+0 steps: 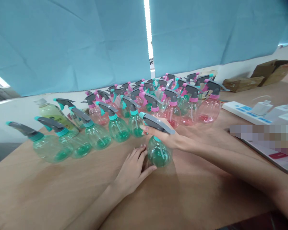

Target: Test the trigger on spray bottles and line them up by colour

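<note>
Around the work, many bottles are crowding the far part of the table (62, 201): green bottles (120, 131) are making a slanting row at the left, and pink bottles (209, 110) are standing at the right, with both colours mixing behind. A pale bottle with a label (55, 113) is leaning behind the left end of the row. At the right side are lying a power strip (240, 111), with white chargers (261, 107) on it, and, nearer, a flat device (256, 148); farther back, cardboard boxes (276, 72) are resting near the wall. The rows are blocking the space just beyond the held bottle (159, 156), which is standing before them near the middle of the table. Its nozzle is pointing to the left and slightly away from the person, while its long axis is staying nearly upright. The right hand (166, 137) is gripping it around the neck, partly hiding the trigger. The left hand (135, 166) is resting open on the table, its thumb lying close to the base; whether they are touching, I cannot tell.
</note>
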Available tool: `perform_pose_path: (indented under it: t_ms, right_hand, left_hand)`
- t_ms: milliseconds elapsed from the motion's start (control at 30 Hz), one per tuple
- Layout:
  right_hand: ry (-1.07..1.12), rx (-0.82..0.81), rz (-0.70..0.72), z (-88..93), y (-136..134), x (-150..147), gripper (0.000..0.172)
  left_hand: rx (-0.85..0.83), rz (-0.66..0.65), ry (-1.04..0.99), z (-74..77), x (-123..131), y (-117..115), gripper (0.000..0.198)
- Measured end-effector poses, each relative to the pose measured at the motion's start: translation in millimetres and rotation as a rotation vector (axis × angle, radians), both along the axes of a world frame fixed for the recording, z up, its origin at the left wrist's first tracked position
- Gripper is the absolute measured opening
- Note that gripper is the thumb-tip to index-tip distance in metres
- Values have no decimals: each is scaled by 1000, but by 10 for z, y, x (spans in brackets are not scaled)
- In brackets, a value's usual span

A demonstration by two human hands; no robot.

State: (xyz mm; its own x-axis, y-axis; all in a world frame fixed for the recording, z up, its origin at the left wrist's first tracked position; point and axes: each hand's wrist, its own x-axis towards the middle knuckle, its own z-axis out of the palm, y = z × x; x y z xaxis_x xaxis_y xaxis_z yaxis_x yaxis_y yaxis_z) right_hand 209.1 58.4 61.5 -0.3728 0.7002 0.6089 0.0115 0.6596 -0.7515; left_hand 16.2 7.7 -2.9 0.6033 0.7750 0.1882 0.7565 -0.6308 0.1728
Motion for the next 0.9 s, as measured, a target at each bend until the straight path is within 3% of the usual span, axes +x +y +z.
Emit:
perform_pose_path:
  t_ms: [267,900]
  right_hand:
    - [63,-85,70,-33,27,-9,16]
    - [84,-94,45,-69,27,-7,24]
  left_hand:
    - [14,7,9,7,3,-9,51]
    - [26,-4,-14,-15,-9,2,50]
